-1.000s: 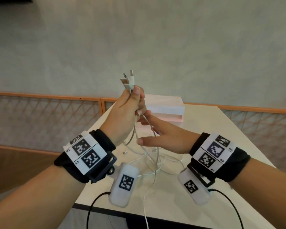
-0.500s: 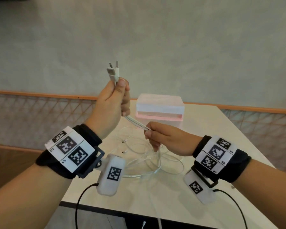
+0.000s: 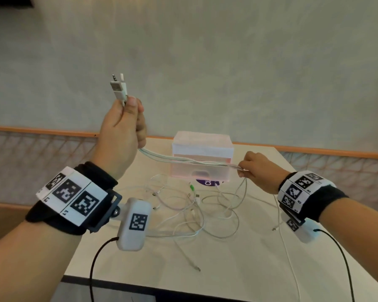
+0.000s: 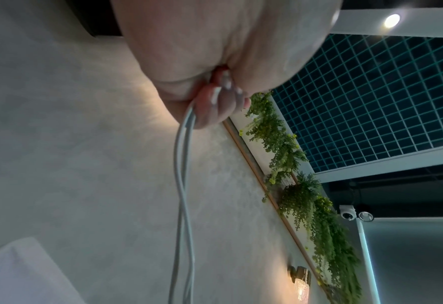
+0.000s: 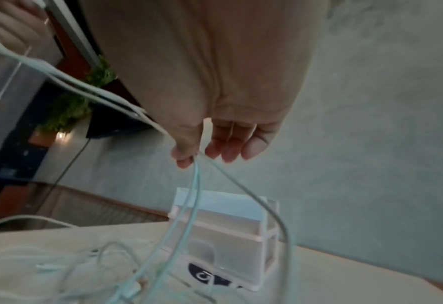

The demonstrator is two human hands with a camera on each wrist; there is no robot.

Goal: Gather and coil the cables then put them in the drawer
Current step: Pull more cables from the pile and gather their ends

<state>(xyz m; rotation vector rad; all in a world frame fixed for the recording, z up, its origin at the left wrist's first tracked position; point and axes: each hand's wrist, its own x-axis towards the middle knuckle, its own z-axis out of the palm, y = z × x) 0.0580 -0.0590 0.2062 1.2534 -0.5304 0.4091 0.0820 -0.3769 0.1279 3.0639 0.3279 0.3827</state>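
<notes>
My left hand (image 3: pixel 127 118) is raised above the table's left side and grips a bundle of white cables (image 3: pixel 183 160) just below their plugs (image 3: pixel 118 88), which stick up above my thumb. The bundle runs taut to the right, where my right hand (image 3: pixel 247 168) pinches it in front of the drawer box (image 3: pixel 202 149). From that pinch the cables (image 5: pixel 194 205) drop to a loose tangle (image 3: pixel 194 210) on the table (image 3: pixel 249 269). In the left wrist view the cables (image 4: pixel 183 185) leave my curled fingers (image 4: pixel 215 107). The box's drawer looks closed.
The translucent white and pink drawer box stands at the table's far middle, on a purple sticker (image 3: pixel 207 183). A green-tipped plug (image 3: pixel 192 188) lies in the tangle. One cable (image 3: pixel 288 258) trails off the near right edge. A wood-trimmed wall rail (image 3: pixel 42 130) runs behind.
My right hand has slid right along the bundle, from near my left hand to in front of the box. My left hand rose and moved left, pulling the cables taut.
</notes>
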